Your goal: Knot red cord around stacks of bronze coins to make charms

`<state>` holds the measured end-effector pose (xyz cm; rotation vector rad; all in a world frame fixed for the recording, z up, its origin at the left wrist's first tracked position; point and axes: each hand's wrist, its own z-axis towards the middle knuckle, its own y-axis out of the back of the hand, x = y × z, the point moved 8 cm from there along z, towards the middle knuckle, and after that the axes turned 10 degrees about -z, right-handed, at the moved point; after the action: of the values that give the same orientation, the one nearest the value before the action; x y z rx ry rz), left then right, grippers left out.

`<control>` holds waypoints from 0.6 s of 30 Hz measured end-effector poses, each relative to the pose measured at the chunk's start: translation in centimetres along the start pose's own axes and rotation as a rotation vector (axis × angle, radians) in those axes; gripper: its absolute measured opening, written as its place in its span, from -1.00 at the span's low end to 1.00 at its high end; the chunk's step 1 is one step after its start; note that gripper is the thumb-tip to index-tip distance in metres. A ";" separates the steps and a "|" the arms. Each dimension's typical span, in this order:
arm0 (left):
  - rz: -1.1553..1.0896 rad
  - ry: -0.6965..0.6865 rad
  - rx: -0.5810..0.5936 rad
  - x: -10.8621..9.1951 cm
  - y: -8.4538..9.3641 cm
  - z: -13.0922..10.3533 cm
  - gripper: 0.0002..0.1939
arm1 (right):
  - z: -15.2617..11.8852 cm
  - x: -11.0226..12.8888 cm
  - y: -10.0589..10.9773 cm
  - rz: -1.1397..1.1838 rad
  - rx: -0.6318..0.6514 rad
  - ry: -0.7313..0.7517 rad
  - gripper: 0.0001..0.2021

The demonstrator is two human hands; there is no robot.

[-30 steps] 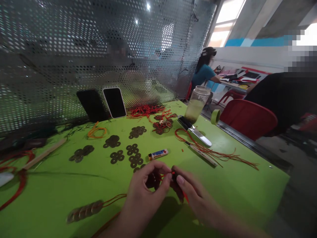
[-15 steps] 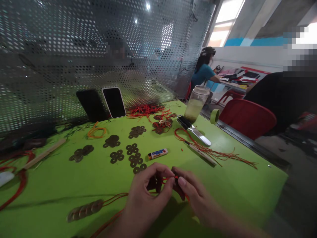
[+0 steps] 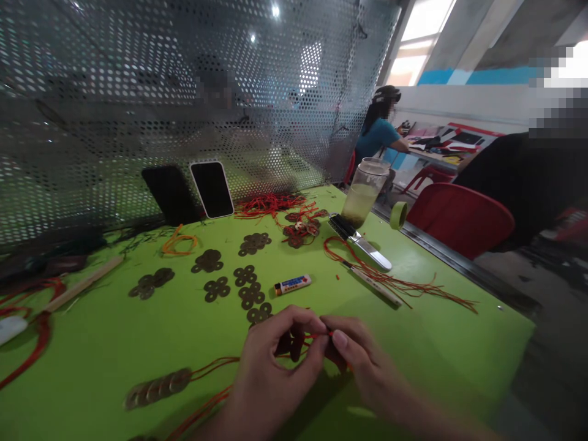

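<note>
Over the near part of the green table, my left hand [image 3: 275, 367] is closed, thumb and forefinger pinching a thin red cord [image 3: 311, 336]. Right beside it my right hand [image 3: 362, 355] is closed on the same cord, fingertips touching those of the left. Dark shapes show inside the left palm and below the right fingers, too shaded to make out. Left of my hands lies a row of overlapping coins [image 3: 158, 388] with red cords [image 3: 214, 365] running under my left wrist. Several clusters of holed coins [image 3: 252, 296] lie beyond my hands, near a small white-and-blue tube [image 3: 293, 285].
A brush [image 3: 361, 242], a pen [image 3: 374, 286] and loose red cords [image 3: 413, 285] lie at right, before a jar [image 3: 362, 199]. Two phones, one white-edged [image 3: 212, 190], lean on a perforated metal panel [image 3: 160, 104]. A wooden stick [image 3: 85, 285] lies left. People sit beyond at right.
Both hands have shifted very slightly down, still pinched together on the red cord. The things on the table lie as before.
</note>
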<state>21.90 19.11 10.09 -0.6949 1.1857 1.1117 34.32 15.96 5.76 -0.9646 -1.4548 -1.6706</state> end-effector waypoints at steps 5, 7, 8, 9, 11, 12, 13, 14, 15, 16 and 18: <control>0.034 -0.038 0.008 -0.4 0.0 0.0 -0.95 | -0.2 -0.6 0.1 0.055 -0.006 -0.031 -0.39; 0.045 -0.047 0.008 -0.5 0.0 0.0 -0.95 | -0.3 -1.0 0.0 0.069 -0.004 -0.048 -0.39; 0.047 -0.052 0.006 -0.6 0.0 -0.1 -0.95 | -0.4 -1.1 -0.1 0.078 0.002 -0.053 -0.40; 0.046 -0.056 0.006 -0.6 0.0 -0.1 -0.95 | -0.4 -1.2 -0.1 0.086 0.006 -0.055 -0.40; 0.041 -0.058 0.010 -0.5 -0.1 -0.1 -0.95 | -0.4 -1.2 -0.1 0.090 0.011 -0.045 -0.41; 0.038 -0.055 0.018 -0.5 -0.2 -0.1 -0.95 | -0.4 -1.0 -0.1 0.081 0.012 -0.036 -0.41; 0.037 -0.051 0.024 -0.4 -0.2 -0.1 -0.95 | -0.4 -0.9 0.0 0.066 0.015 -0.024 -0.42; 0.040 -0.047 0.026 -0.4 -0.3 -0.1 -0.95 | -0.4 -0.7 0.0 0.051 0.016 -0.013 -0.43; 0.045 -0.044 0.026 -0.3 -0.3 0.0 -0.95 | -0.4 -0.6 0.1 0.038 0.017 -0.001 -0.43; 0.051 -0.045 0.024 -0.4 -0.2 0.0 -0.95 | -0.3 -0.4 0.2 0.030 0.017 0.008 -0.43; 0.060 -0.053 0.019 -0.6 -0.2 0.0 -0.95 | -0.3 -0.3 0.3 0.022 0.013 0.018 -0.42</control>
<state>22.06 18.84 10.59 -0.6151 1.1774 1.1604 34.67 15.63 5.63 -0.9527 -1.4365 -1.6487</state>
